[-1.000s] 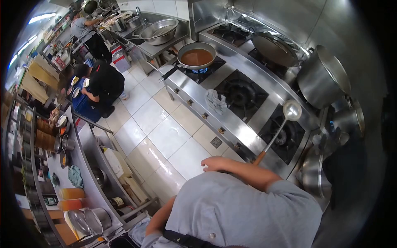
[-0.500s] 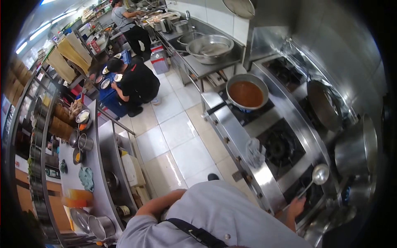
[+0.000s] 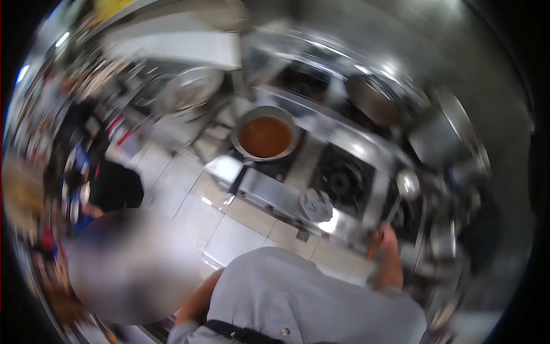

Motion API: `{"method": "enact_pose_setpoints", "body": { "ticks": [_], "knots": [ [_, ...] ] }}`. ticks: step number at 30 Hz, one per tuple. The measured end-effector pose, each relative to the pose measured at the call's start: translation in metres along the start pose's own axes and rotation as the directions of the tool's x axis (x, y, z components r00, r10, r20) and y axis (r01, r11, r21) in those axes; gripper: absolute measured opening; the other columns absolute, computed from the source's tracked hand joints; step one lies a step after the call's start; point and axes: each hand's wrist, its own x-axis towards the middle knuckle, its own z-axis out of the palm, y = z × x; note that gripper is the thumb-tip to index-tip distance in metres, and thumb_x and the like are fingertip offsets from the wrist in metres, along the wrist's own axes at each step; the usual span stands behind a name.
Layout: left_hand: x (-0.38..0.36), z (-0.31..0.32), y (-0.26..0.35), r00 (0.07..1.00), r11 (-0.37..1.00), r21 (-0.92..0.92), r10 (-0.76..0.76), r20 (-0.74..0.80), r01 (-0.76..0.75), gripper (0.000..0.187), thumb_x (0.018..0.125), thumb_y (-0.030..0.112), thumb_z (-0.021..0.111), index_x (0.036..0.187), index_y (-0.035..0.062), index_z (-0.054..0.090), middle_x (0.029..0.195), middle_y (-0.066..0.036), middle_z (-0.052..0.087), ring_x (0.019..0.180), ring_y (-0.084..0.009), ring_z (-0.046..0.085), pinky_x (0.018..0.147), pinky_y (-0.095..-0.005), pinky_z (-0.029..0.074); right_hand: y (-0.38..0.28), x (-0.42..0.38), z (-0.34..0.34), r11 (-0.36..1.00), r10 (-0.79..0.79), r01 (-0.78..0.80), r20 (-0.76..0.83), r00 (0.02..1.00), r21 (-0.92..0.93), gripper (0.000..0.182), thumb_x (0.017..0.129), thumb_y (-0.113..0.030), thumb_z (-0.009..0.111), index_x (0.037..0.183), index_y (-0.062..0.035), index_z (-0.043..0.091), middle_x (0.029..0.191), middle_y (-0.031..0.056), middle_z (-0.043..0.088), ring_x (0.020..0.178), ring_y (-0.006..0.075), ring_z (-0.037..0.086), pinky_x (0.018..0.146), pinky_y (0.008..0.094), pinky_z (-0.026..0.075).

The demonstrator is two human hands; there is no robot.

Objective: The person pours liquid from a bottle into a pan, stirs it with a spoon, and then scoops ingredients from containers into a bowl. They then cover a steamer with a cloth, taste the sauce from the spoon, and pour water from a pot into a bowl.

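My right hand [image 3: 387, 236] is closed around the wooden handle of a ladle [image 3: 408, 184]. Its round metal bowl is raised over the right end of the stove [image 3: 252, 184], where a burner lies beneath. To the left, a pan [image 3: 297, 131] of reddish-brown sauce [image 3: 264, 137] sits on another burner, its handle pointing toward the front edge. A crumpled pale cloth or plastic bag [image 3: 316, 205] lies on the stove's front ledge. Of my left arm [image 3: 200, 293] only a part shows beside my body; the left hand is out of sight.
Large metal pots [image 3: 441, 129] and a tilted wok [image 3: 372, 97] stand along the back right. A wide metal bowl [image 3: 197, 89] rests on the counter at left. A person in black [image 3: 116, 186] crouches on the tiled floor. A blurred patch covers the lower left.
My view has swung to the right, so the stove now sits nearer the middle and the picture is smeared. My right hand still grips the ladle over the stove's right end.
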Motion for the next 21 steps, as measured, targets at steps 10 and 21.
{"method": "enact_pose_setpoints", "body": {
  "ticks": [10, 21],
  "knots": [
    [0.000, -0.257, -0.131, 0.937, 0.775, 0.536, 0.209, 0.280, -0.334, 0.044, 0.092, 0.037, 0.049, 0.114, 0.0014, 0.064, 0.117, -0.023, 0.063, 0.114, -0.0381, 0.058, 0.096, -0.0452, 0.046, -0.010, -0.175, 0.199, 0.973, -0.162, 0.224, -0.554, 0.817, 0.047, 0.009, 0.082, -0.005, 0.057, 0.085, -0.0025, 0.049, 0.068, 0.0063, 0.048, 0.047, 0.0153, 0.047, 0.039, 0.0298, 0.039],
    [0.213, -0.160, 0.180, 0.825, 0.474, 0.684, 0.419, 0.378, -0.555, 0.044, 0.092, 0.037, 0.047, 0.110, 0.0008, 0.064, 0.116, -0.024, 0.063, 0.114, -0.0385, 0.057, 0.098, -0.0445, 0.044, 0.113, -0.423, 0.240, 0.958, 0.049, 0.114, -0.542, 0.839, 0.264, 0.009, 0.083, -0.007, 0.059, 0.089, -0.0031, 0.054, 0.065, 0.0041, 0.048, 0.045, 0.0123, 0.045, 0.041, 0.0274, 0.036]
  ]
}}
